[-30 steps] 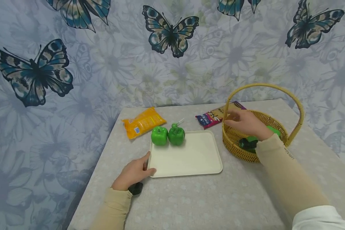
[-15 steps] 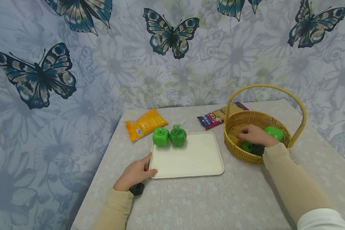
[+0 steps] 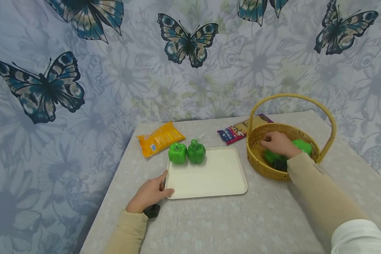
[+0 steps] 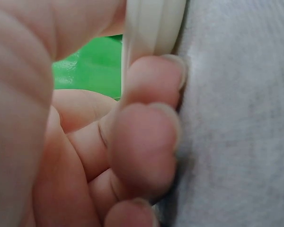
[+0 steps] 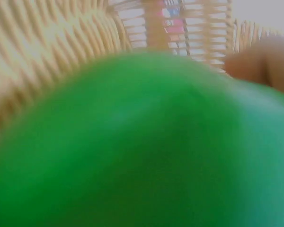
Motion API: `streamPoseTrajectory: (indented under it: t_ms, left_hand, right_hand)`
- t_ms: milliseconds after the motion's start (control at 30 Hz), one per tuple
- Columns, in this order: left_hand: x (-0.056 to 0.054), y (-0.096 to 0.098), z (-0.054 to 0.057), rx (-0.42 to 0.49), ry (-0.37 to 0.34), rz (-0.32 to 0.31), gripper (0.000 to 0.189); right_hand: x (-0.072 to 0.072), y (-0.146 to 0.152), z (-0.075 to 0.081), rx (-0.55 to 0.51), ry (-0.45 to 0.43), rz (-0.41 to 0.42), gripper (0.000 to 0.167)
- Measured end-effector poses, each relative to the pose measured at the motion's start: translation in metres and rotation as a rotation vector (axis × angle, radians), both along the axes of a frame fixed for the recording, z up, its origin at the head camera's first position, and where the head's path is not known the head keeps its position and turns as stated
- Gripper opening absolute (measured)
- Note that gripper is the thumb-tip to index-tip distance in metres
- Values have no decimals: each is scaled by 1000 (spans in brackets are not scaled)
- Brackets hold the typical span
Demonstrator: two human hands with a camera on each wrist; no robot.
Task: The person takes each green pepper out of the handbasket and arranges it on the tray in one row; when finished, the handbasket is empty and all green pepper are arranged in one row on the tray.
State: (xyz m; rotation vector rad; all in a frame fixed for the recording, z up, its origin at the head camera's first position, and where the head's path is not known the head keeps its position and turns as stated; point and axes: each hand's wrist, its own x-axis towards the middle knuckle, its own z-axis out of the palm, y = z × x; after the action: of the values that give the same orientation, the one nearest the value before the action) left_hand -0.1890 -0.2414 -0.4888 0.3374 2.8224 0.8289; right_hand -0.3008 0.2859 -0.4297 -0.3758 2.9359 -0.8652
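My left hand (image 3: 150, 191) grips the left edge of a cream tray (image 3: 212, 176), thumb on the near corner; the left wrist view shows its fingertips (image 4: 144, 146) at the rim. On the tray's far left stand two shiny green bell peppers, one (image 3: 177, 153) beside the other (image 3: 196, 152), the latter with a thin clear strip at its stem. Inside the wicker basket (image 3: 262, 172), my right hand (image 3: 280, 144) holds a green bell pepper (image 3: 269, 156), mostly hidden under the palm. Blurred green fills much of the right wrist view. Another green thing (image 3: 303, 146) lies behind the wrist.
An orange snack bag (image 3: 161, 139) lies at the back left, beyond the peppers. Behind the basket is a purple and tan packet (image 3: 241, 129). The basket's tall handle (image 3: 293, 95) arches over my right hand. A butterfly-patterned wall (image 3: 190, 84) backs the table.
My right hand went from the basket's left rim down inside, then rose slightly with a green pepper under it. The left hand keeps its place at the tray.
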Motion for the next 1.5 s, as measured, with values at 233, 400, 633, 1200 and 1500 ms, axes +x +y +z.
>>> streamPoseTrajectory:
  t_ms: [233,400,633,1200,1500]
  left_hand:
    - [3,3,2,3,16,-12,89]
    - [3,3,7,-14,24,-5,89]
    - [0,4,9,-24,20,-19,89]
    - [3,5,8,-21,5,7,88]
    - [3,5,6,-31,3,0,89]
  right_hand:
    - [-6,-3,-2,-52,94,-92,36]
    - [-7,-3,-2,-82,164,-85,40]
    - [-6,-1,-4,-74,142,-97,46]
    - [-4,-2,-9,-39,93,-47,57]
    - [-3,-3,-11,-44,127,-53,69]
